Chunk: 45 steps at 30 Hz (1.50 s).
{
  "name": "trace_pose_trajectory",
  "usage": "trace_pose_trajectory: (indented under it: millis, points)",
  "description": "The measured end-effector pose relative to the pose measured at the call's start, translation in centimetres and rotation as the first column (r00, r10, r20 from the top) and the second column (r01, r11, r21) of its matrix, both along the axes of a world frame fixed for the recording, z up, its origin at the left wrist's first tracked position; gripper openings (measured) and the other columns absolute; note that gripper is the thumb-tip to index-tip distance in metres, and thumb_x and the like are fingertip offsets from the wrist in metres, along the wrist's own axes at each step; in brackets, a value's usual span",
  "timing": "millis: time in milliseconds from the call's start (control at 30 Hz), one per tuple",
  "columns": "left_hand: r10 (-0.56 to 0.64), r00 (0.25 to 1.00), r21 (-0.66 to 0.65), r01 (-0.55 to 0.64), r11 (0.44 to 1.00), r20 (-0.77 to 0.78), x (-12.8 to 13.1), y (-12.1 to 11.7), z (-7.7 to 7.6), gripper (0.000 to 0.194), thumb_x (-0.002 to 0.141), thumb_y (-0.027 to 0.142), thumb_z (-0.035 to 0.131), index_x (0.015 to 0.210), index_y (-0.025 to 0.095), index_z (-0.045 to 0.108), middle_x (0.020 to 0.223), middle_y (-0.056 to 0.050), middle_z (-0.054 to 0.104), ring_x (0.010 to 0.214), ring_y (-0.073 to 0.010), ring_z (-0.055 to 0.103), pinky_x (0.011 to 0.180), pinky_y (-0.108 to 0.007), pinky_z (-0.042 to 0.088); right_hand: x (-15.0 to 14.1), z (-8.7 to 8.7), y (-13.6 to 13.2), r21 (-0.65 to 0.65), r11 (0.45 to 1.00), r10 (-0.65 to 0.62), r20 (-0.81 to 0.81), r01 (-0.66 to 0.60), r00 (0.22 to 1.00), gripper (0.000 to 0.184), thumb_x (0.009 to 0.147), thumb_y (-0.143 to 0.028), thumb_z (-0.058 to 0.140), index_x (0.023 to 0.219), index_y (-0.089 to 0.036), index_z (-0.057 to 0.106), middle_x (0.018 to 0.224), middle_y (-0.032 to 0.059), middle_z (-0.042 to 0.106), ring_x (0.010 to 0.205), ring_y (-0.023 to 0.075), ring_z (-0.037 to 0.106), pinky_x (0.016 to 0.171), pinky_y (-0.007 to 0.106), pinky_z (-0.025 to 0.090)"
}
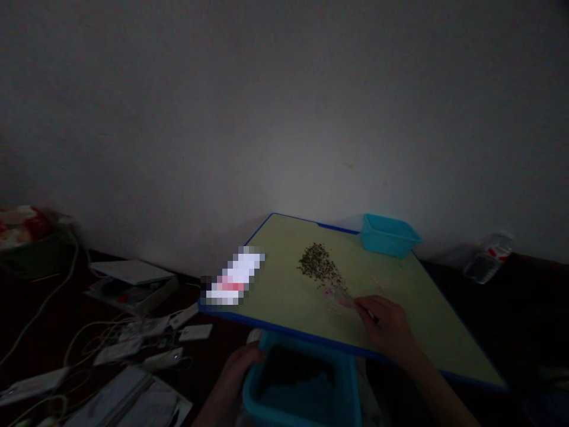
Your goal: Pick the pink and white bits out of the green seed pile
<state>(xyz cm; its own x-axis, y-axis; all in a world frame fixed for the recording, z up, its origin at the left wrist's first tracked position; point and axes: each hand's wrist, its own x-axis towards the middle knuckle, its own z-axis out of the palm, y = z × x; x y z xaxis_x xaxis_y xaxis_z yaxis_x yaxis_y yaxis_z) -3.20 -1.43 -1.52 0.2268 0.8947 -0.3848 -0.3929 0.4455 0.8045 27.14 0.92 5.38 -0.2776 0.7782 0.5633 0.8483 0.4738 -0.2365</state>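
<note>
My left hand is closed on the left rim of a blue plastic basin, held below the board's near edge. Dark material covers part of the basin's inside. On the pale yellow-green board, with its blue border, lies a spread of small dark and light grains. My right hand rests low over the board, fingers closed on a small thin thing with a pinkish, partly see-through end. That end points at the grains' near side; its kind is too dim to make out.
A second blue basin stands at the board's far right corner. A blurred, bright screen-like rectangle lies at the left edge. Cables and white power strips clutter the left. A clear bottle lies right; a wall rises behind.
</note>
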Motion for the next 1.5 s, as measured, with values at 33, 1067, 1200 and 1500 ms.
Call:
trace_pose_trajectory:
  millis: [33, 1067, 1200, 1500]
  points:
    - [-0.001, 1.0, -0.002, 0.001, 1.0, 0.003, 0.0, 0.0, 0.1, 0.011, 0.064, 0.017, 0.055, 0.061, 0.014, 0.064, 0.049, 0.0, 0.062, 0.048, -0.0172, 0.055, 0.048, -0.027, 0.04, -0.6, 0.2, -0.3, 0.026, 1.0, -0.016, 0.003, 0.016, 1.0, 0.022, 0.084, -0.02, 0.044, 0.093, -0.02, 0.064, 0.088, 0.0062, 0.066, 0.078, 0.0174, 0.06, 0.072, 0.03, 0.048]
    - [0.06, 0.998, -0.077, -0.063, 0.995, -0.031, -0.1, 0.9, -1.4, 0.009, 0.053, 0.023, 0.059, 0.057, 0.015, 0.063, 0.043, 0.001, 0.061, 0.045, -0.0181, 0.055, 0.044, -0.027, 0.04, 0.4, -1.0, 1.3, 0.008, 0.995, 0.099, 0.061, -0.099, 0.993, 0.023, 0.083, -0.014, 0.046, 0.095, -0.019, 0.064, 0.088, 0.0053, 0.066, 0.078, 0.0154, 0.06, 0.071, 0.029, 0.048]
    - [0.035, 0.999, -0.042, -0.037, 0.998, -0.031, 0.1, 0.1, 0.5, 0.009, 0.056, 0.023, 0.06, 0.057, 0.015, 0.064, 0.045, 0.0, 0.061, 0.044, -0.0167, 0.053, 0.045, -0.026, 0.04, -1.4, -0.5, -0.1, 0.091, 0.993, 0.059, 0.118, -0.069, 0.991, 0.024, 0.083, -0.013, 0.045, 0.099, -0.017, 0.062, 0.092, 0.0067, 0.065, 0.083, 0.0165, 0.057, 0.076, 0.031, 0.046]
    - [0.018, 1.0, 0.028, -0.017, 0.999, -0.009, 0.0, -0.4, 1.5, 0.017, 0.063, 0.019, 0.056, 0.074, 0.014, 0.069, 0.051, 0.0, 0.063, 0.054, -0.019, 0.056, 0.054, -0.028, 0.044, -10.4, -2.5, -3.4, 0.209, 0.966, 0.046, 0.445, -0.153, 0.894, 0.038, 0.083, -0.015, 0.042, 0.119, -0.007, 0.048, 0.11, 0.016, 0.057, 0.095, 0.0256, 0.051, 0.07, 0.038, 0.045]
